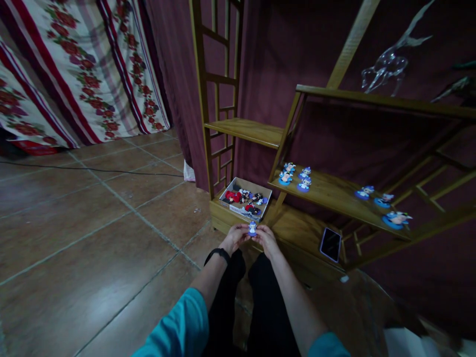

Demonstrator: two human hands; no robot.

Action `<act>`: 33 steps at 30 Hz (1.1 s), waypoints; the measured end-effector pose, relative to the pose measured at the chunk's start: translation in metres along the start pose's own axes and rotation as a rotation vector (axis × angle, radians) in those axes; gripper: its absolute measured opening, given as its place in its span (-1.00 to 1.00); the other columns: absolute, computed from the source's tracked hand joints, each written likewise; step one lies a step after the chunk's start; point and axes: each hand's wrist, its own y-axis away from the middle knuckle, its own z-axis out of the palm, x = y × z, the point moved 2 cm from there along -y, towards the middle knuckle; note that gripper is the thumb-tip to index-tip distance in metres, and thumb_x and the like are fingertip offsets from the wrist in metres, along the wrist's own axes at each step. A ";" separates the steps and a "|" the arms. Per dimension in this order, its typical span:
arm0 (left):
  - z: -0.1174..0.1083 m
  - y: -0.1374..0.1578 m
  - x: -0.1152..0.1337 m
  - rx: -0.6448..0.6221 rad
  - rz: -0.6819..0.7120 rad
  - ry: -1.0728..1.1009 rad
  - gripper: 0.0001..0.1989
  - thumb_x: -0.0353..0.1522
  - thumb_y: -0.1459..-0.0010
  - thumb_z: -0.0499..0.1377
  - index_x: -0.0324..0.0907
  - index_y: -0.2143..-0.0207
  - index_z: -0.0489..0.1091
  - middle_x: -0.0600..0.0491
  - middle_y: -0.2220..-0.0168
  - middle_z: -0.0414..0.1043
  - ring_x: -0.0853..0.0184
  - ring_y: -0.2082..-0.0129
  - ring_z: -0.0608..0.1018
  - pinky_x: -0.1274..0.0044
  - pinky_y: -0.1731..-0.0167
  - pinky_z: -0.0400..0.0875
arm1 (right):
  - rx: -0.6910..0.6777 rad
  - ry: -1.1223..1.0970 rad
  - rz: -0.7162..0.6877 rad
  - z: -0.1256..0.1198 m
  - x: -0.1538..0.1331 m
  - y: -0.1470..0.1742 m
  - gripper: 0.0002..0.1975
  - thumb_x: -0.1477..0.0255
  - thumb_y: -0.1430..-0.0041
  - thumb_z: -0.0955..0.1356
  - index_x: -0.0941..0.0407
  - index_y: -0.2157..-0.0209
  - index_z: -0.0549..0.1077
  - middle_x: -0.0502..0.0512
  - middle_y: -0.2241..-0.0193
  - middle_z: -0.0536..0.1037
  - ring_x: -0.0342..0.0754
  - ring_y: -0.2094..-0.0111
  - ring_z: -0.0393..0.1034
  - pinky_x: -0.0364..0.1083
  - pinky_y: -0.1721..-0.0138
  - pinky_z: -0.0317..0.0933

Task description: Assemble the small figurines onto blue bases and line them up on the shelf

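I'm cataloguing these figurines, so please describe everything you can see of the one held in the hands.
The small figurine is white with purple on its head and a purple base below. It looks like smooth moulded plastic. It appears upright, base down, held at its sides between the fingers of the left hand and right hand. In the picture it shows just below the open box. Its finer details are too small to make out.
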 end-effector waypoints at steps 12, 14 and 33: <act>-0.003 -0.006 -0.004 -0.116 0.010 0.042 -0.70 -0.61 0.20 0.25 -0.32 0.31 0.38 -0.05 0.46 0.47 0.43 0.55 0.51 0.64 0.50 0.41 | -0.053 -0.004 -0.014 -0.001 0.006 -0.004 -0.72 0.33 0.24 0.45 0.12 0.44 0.38 0.00 0.52 0.50 -0.13 0.47 0.41 -0.12 0.37 0.32; -0.003 -0.007 -0.004 -0.124 0.006 0.042 -0.72 -0.61 0.19 0.25 -0.34 0.33 0.38 -0.05 0.47 0.46 0.44 0.56 0.50 0.65 0.50 0.41 | -0.067 0.002 -0.024 0.000 0.005 -0.002 -0.72 0.32 0.23 0.45 0.12 0.43 0.38 0.00 0.50 0.50 -0.15 0.47 0.40 -0.14 0.38 0.30; 0.002 -0.001 -0.007 0.129 0.089 0.008 -0.61 -0.64 0.22 0.25 -0.28 0.28 0.25 0.11 0.60 0.37 0.46 0.66 0.45 0.63 0.58 0.34 | -0.056 0.067 -0.051 0.001 0.011 -0.008 -0.71 0.37 0.28 0.47 0.16 0.43 0.44 0.04 0.44 0.53 -0.13 0.46 0.42 -0.10 0.32 0.31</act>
